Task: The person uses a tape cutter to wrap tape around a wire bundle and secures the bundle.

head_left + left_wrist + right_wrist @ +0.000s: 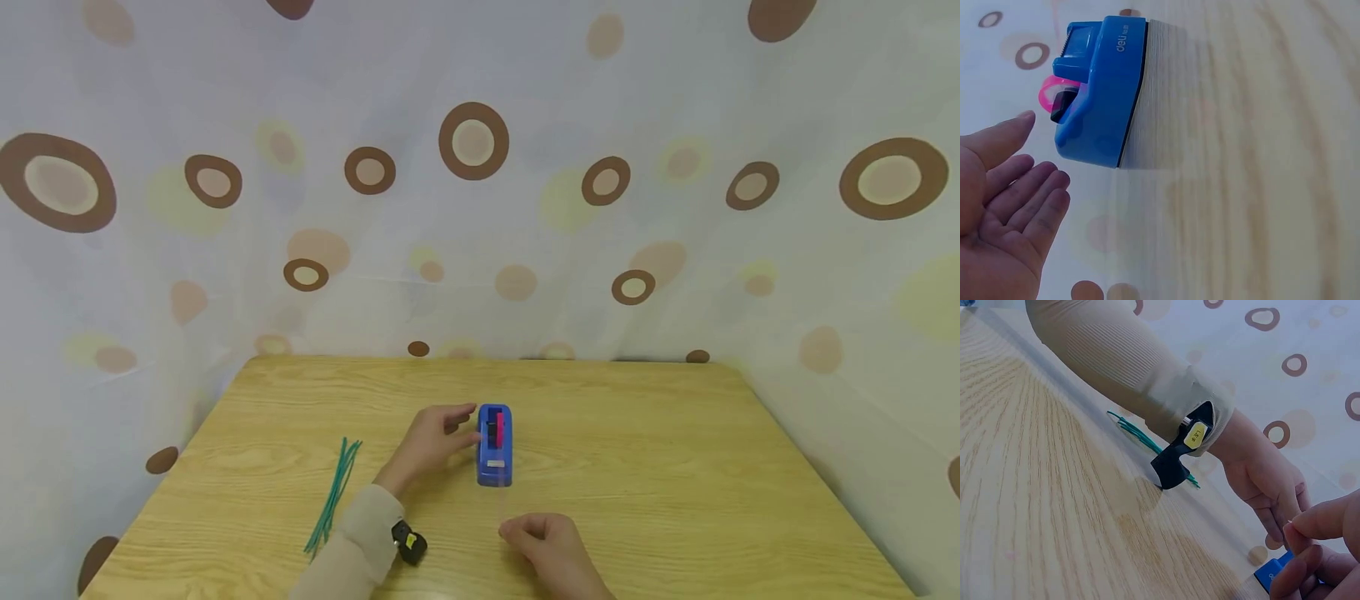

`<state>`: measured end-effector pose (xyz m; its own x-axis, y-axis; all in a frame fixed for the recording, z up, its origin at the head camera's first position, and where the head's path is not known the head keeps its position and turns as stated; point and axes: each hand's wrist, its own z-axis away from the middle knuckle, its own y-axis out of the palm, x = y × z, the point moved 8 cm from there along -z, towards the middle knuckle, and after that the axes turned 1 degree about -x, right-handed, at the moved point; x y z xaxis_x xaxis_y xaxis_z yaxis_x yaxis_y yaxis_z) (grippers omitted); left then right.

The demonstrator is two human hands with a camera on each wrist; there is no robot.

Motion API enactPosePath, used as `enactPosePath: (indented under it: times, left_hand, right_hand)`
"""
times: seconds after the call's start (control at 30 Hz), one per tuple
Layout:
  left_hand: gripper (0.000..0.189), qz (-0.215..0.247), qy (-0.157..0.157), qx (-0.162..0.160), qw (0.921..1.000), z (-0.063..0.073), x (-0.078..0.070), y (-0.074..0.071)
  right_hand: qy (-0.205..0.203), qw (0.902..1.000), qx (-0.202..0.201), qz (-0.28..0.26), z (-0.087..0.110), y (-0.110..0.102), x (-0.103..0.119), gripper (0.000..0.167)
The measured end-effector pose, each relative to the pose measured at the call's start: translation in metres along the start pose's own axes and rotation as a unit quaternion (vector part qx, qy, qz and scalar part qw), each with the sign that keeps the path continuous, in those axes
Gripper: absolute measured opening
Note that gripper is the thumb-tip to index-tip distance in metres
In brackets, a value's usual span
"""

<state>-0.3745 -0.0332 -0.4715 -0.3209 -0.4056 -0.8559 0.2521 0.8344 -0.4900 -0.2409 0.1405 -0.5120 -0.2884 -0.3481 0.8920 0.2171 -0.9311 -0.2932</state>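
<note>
A blue tape dispenser (494,475) stands on the wooden table, with a pink-cored tape roll (1054,87) seated in it. Beside its left side is my left hand (429,440); in the left wrist view the fingers are extended and spread from the thumb, with a gap to the dispenser. Closer to me, my right hand (551,546) pinches the end of a clear tape strip (503,500) between thumb and forefinger. That strip runs from the dispenser's front toward the pinch and is faint against the table. In the right wrist view the hands hide much of the dispenser.
Several thin green sticks or ties (333,496) lie in a loose bundle on the table left of my left forearm. A black wrist camera (409,543) sits on the left sleeve. Behind the table (675,467) hangs a pale curtain (525,225) with brown and yellow dots.
</note>
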Motion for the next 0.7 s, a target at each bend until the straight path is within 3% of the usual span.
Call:
enactPosePath:
  times: [0.37,0.7]
  left_hand:
    - [0.051,-0.022,0.011,-0.011,0.9997,0.014,-0.009,-0.014]
    - [0.051,-0.064,0.004,-0.029,0.9975,0.025,-0.022,-0.034]
  right_hand:
    - [-0.014,0.9999,0.005,-0.007,0.001,0.004,0.002,0.034]
    - [0.009,0.9999,0.006,-0.008,-0.001,0.006,-0.001,0.033]
